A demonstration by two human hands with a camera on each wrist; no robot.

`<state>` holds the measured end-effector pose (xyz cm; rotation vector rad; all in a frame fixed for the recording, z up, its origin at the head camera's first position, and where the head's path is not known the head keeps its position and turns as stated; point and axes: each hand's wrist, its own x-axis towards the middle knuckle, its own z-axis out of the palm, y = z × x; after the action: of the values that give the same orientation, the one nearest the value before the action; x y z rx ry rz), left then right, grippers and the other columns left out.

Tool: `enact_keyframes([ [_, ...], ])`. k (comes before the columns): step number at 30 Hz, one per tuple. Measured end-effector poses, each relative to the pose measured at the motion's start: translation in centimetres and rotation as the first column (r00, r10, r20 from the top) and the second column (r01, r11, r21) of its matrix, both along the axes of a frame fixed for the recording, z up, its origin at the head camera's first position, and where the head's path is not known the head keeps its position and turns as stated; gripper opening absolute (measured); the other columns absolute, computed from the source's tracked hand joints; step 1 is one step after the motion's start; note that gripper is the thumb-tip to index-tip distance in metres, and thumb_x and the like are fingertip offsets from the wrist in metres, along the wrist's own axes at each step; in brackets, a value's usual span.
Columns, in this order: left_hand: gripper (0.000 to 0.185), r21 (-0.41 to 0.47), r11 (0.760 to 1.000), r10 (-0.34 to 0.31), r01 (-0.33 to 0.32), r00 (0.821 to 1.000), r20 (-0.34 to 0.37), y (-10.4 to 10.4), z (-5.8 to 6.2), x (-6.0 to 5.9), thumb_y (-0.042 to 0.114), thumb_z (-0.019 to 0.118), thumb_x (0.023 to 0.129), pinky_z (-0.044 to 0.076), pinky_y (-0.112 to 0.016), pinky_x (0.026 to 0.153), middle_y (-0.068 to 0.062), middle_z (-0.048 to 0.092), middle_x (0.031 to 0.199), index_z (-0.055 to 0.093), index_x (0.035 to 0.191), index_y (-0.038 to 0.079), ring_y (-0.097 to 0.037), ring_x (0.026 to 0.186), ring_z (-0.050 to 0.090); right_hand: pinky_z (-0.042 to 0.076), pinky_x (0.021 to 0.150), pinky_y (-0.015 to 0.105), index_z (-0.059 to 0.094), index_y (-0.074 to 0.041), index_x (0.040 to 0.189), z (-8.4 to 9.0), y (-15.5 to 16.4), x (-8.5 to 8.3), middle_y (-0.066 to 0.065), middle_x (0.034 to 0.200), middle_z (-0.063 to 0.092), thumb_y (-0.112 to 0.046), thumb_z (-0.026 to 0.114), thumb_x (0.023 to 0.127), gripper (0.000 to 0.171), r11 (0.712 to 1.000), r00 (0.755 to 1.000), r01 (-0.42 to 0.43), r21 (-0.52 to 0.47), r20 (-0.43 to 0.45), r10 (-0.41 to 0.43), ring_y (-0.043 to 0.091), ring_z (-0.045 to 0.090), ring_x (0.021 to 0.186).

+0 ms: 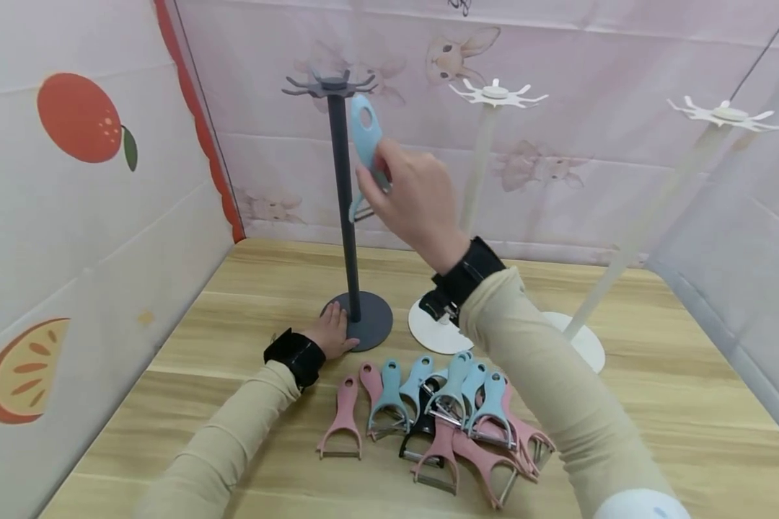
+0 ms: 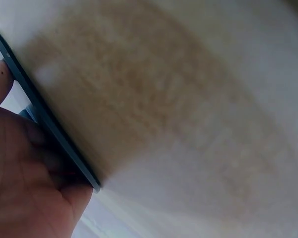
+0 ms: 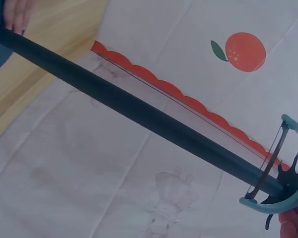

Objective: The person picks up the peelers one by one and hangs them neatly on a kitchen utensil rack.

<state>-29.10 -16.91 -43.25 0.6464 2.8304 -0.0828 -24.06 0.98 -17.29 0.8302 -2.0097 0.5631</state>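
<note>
Fingers of right hand pinch blue peeler beside dark stand.

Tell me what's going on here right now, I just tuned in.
A person's right hand holds a light blue peeler up beside the hooks at the top of the dark grey stand. The left hand rests on that stand's round base, on the wooden table. A pile of peelers, pink, blue and one black, lies on the table in front. Two white stands wait to the right with nothing on their hooks.
</note>
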Motion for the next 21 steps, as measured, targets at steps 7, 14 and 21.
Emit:
enact_keyframes([
  [7,0.068,0.004,1.0,0.009,-0.009,1.0,-0.009,0.1,-0.3,-0.2,0.037,0.037,0.098,0.013,-0.044,0.108,-0.038,0.013,0.14,0.022,0.134,-0.019,-0.044,0.133,0.01,0.026,0.049,0.024,0.053,-0.002,0.079,1.7,-1.5,-0.9,0.003,0.061,0.047,-0.026,0.053,0.091,0.026,0.996,0.994,0.088,-0.008,0.07,-0.087,0.018,0.043,0.053],
  [14,0.068,0.024,0.999,0.023,-0.023,1.0,-0.006,0.2,-0.6,-0.2,0.036,0.038,0.098,0.013,-0.044,0.108,-0.038,0.012,0.141,0.022,0.134,-0.019,-0.044,0.133,0.009,0.028,0.048,0.022,0.056,-0.004,0.083,1.7,-2.3,-1.6,0.004,0.069,0.057,-0.027,0.053,0.091,0.024,0.991,0.971,0.13,0.034,0.198,-0.135,0.015,0.047,0.056],
  [21,0.07,-0.023,1.0,0.005,-0.005,1.0,-0.019,-0.1,-1.1,-0.7,0.039,0.035,0.098,0.013,-0.044,0.108,-0.038,0.011,0.141,0.021,0.135,-0.018,-0.044,0.133,0.008,0.028,0.048,0.022,0.058,-0.004,0.087,1.1,-2.4,-2.0,0.005,0.073,0.061,-0.027,0.053,0.092,0.024,0.993,0.967,0.118,0.028,0.224,-0.121,0.015,0.045,0.055],
])
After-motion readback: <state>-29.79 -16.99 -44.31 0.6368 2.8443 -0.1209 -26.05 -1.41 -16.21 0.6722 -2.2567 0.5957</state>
